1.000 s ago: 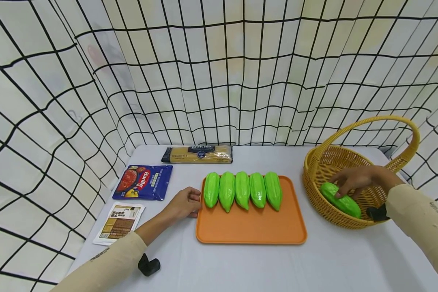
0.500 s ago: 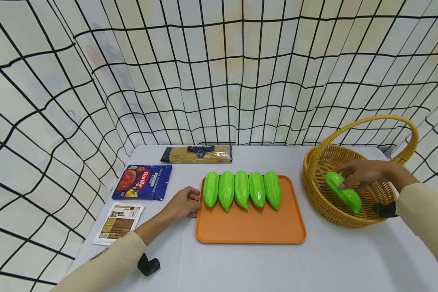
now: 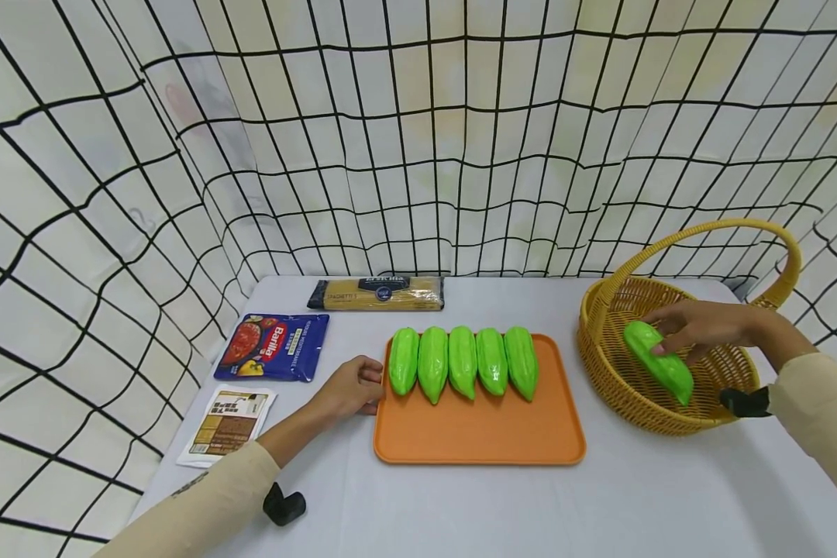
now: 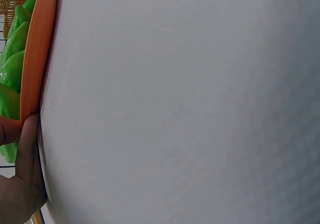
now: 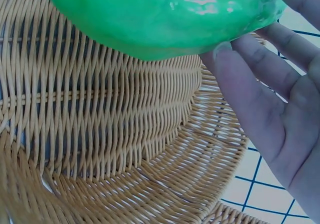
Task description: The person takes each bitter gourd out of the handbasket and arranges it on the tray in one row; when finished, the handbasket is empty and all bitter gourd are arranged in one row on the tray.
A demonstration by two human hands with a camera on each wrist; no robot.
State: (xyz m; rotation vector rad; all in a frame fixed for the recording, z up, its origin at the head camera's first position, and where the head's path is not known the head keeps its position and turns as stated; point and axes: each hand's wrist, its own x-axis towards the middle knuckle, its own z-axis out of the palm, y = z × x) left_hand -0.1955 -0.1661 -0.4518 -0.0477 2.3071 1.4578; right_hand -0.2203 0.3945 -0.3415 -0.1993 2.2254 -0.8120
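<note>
My left hand pinches the left rim of an orange tray; in the left wrist view the thumb lies over the rim, with fingers against its outer side. Several glossy green ridged gourds lie in a row along the tray's far half. At the right, my right hand grips another green gourd inside a wicker basket. The right wrist view shows the thumb against the gourd's side, above the woven wall; part of the fingers is out of frame there.
The basket's tall handle arches over its opening, close to the right forearm. Left of the tray lie a blue Barilla pouch and a white-and-brown packet. A spaghetti pack lies at the table's back edge, before a netted wall.
My right hand and its gourd have shifted slightly right and away from me within the basket, and the gourd has turned a little. The left hand stays at the tray's rim.
</note>
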